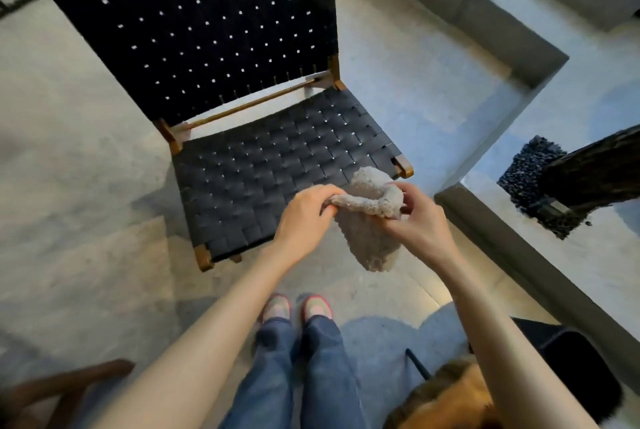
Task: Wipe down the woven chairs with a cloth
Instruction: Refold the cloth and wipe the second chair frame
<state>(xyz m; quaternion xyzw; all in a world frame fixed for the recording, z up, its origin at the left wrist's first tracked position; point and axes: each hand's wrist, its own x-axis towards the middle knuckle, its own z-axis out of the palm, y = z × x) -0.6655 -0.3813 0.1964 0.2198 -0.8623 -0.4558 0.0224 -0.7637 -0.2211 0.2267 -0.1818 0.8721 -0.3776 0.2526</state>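
Cloth (369,220) pinched between both hands' grip, above chair (270,165) seat.

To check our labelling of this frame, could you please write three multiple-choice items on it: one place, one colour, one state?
1. Where is the cloth? A on the floor; B held near the chair seat's front corner; C over the backrest.
2. What colour is the chair's webbing? A black; B red; C white.
3. How is the cloth held? A lying loose; B under one arm; C pinched by both hands.
Answers: B, it hangs by that corner; A, the straps look black; C, left hand and right hand each grip its top edge.
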